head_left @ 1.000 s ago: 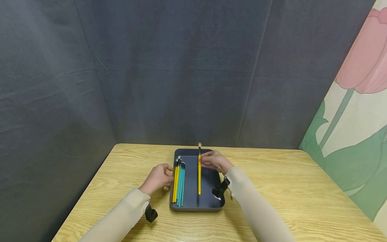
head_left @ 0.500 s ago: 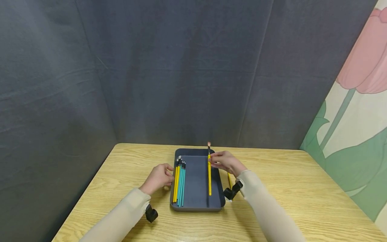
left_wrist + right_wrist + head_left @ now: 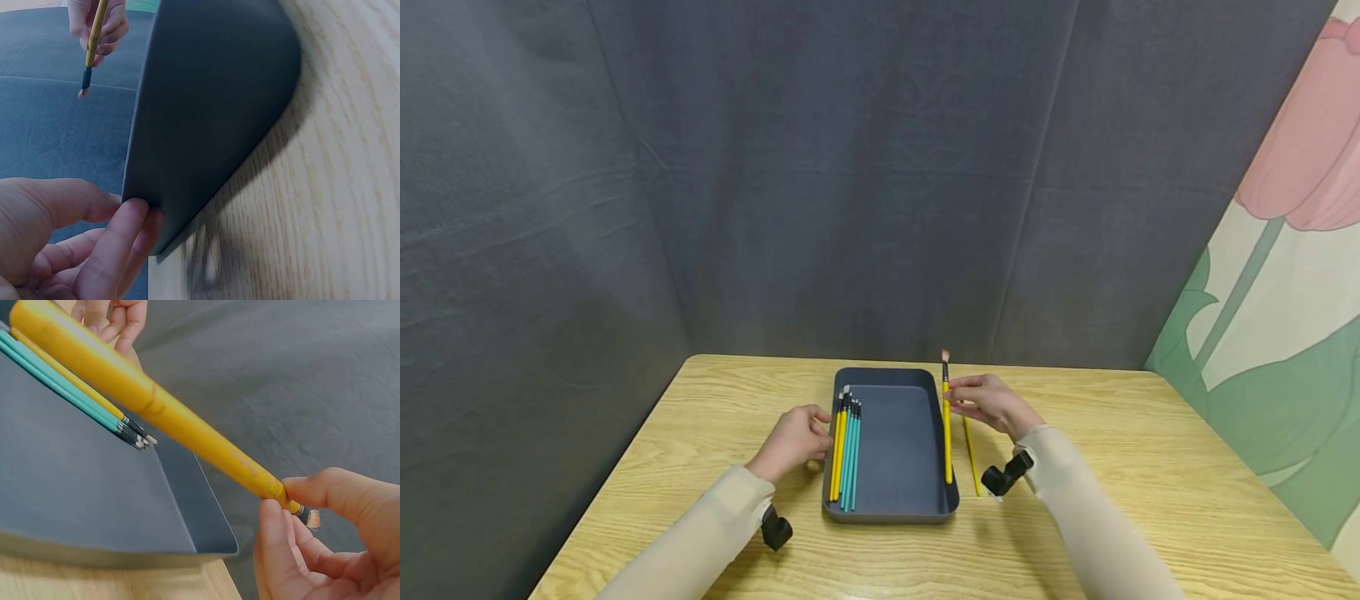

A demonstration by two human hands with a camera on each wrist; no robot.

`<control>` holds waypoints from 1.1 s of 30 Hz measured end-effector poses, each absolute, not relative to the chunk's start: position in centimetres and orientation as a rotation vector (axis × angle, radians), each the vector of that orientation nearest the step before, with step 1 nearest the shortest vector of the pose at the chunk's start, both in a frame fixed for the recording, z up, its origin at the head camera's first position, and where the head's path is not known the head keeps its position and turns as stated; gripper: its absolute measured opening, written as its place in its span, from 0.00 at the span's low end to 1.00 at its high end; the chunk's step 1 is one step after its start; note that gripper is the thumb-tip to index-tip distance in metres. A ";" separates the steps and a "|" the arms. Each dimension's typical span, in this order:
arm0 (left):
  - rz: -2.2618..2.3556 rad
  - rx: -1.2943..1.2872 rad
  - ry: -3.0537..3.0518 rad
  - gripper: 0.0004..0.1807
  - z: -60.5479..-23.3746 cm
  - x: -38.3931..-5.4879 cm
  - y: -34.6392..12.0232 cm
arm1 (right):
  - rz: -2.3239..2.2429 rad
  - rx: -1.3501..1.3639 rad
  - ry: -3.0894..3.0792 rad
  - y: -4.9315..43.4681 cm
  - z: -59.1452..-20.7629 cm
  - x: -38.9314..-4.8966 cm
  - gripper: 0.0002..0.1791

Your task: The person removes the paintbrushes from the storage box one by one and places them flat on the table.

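Note:
My right hand pinches a yellow-handled paintbrush between thumb and fingertips, near its dark ferrule. Its pinkish bristles point away from me, and it is held above the right rim of a dark grey tray. At the opposite side, my left hand grips the tray's left wall, with the thumb at the rim and fingers against the outside, as the left wrist view shows. Inside the tray along that wall lie yellow paintbrushes and teal paintbrushes, side by side, bristles toward the far end.
Another thin yellow stick lies on the wooden table just right of the tray, its far end hidden by my right hand. A small whitish piece sits at its near end. A dark curtain hangs behind the table.
My right hand has moved right with the yellow paintbrush, from over the tray's middle to its right rim. The yellow stick on the table has come into fuller view. My left hand has stayed put.

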State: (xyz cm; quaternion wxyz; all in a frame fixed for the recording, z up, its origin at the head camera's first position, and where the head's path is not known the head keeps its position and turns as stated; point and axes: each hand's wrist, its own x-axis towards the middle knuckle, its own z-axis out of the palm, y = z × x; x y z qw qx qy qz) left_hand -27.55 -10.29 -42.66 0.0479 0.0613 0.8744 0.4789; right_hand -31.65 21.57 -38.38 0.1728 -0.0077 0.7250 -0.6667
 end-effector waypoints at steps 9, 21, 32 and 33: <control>1.458 0.193 2.668 0.19 -42.8 -27.6 -10.4 | -1.887 -0.072 2.054 23.7 -38.0 -31.2 0.24; 1.434 0.181 2.684 0.19 -42.7 -27.7 -10.5 | -1.881 0.011 2.091 26.4 -39.0 -31.3 0.26; 1.440 0.193 2.689 0.19 -42.8 -27.7 -10.6 | -1.820 0.098 2.119 27.8 -41.3 -31.8 0.22; 1.439 0.192 2.689 0.19 -42.8 -27.7 -10.6 | -1.803 0.095 2.128 27.8 -41.4 -31.8 0.22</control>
